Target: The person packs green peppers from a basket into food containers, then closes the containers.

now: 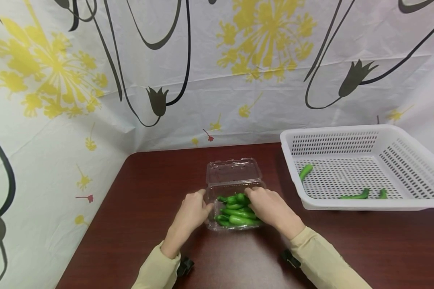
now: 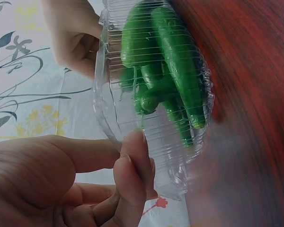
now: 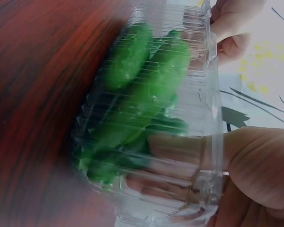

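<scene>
On the table stands a clear plastic clamshell box (image 1: 213,229), its lid (image 1: 233,171) folded back toward the wall. Several green peppers (image 1: 242,220) lie inside it, some with their stems showing. My left hand (image 1: 191,209) pinches the box's left side near the rim, with the thumb and fingertips (image 2: 132,170) on the plastic. From the right, my right hand (image 1: 269,206) reaches over the rim into the box. Through the ribbed wall, its thumb and fingers (image 3: 175,149) appear around the end of a green pepper (image 3: 132,158); the plastic blurs the contact.
A white perforated plastic basket (image 1: 351,204) stands at the right of the table. Inside it lie a green pepper (image 1: 305,171) by the left wall and two more near the front. A patterned cloth (image 1: 202,100) hangs behind the dark red table (image 1: 159,176).
</scene>
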Action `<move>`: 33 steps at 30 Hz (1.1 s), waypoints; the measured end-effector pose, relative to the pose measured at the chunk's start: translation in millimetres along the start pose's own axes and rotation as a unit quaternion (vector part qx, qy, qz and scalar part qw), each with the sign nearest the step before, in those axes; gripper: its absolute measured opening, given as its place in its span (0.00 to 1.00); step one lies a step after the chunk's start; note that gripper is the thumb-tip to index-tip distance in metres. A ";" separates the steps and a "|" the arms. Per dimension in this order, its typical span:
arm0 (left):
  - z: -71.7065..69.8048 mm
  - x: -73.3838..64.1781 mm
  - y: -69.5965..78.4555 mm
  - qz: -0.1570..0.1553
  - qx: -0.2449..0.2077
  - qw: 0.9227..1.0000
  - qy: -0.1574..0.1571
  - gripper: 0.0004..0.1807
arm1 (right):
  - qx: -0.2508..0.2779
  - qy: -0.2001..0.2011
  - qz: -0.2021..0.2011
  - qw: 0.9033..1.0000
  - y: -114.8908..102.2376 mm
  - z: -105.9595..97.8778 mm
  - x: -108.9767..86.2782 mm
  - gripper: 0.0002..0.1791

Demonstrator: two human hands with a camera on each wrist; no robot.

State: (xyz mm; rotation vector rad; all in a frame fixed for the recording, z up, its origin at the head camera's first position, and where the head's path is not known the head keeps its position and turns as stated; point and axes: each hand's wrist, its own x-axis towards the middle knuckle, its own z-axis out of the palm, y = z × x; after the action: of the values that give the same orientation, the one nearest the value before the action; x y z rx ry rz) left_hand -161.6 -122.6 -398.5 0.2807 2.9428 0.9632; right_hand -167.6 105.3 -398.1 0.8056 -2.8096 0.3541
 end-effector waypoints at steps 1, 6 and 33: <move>-0.1 0.0 0.0 0.000 0.000 1.000 0.000 0.26 | 0.001 -0.004 -0.004 1.000 -0.1 -0.6 0.2 0.12; -0.3 -1.0 0.2 0.002 0.000 1.000 -0.002 0.26 | 0.009 -0.020 -0.043 0.999 -1.8 -2.2 0.9 0.14; -0.7 -0.3 1.4 -0.003 -0.008 1.000 -0.005 0.25 | 0.017 0.008 -0.046 0.999 -1.9 5.2 2.9 0.08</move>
State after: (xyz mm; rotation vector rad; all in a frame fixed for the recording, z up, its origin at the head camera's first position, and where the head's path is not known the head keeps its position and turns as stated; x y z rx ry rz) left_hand -161.1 -122.0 -397.1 0.2758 2.9240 0.9812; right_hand -169.5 100.9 -402.0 0.9322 -2.7480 0.3926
